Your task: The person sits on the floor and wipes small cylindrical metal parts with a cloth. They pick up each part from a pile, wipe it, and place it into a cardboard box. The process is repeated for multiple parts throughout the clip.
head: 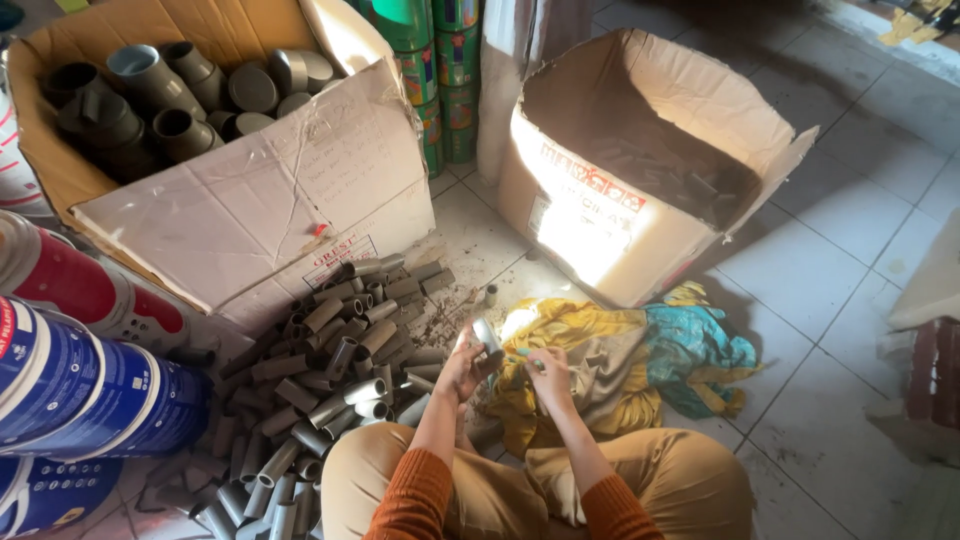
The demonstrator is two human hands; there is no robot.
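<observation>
Left hand [463,368] clenched around a short grey pipe piece [487,337], held above the tiled floor [800,270] beside the heap of pipe pieces [330,390]. Right hand [548,375] gripping a thin tool [528,358] over the yellow cloth [600,360].

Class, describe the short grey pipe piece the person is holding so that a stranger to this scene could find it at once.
Start at the big pile of grey pipe pieces on the tiled floor in front of the open cardboard box. Just right of the pile, the left hand holds one short grey pipe piece. It alone is lifted off the floor, above the yellow cloth.
</observation>
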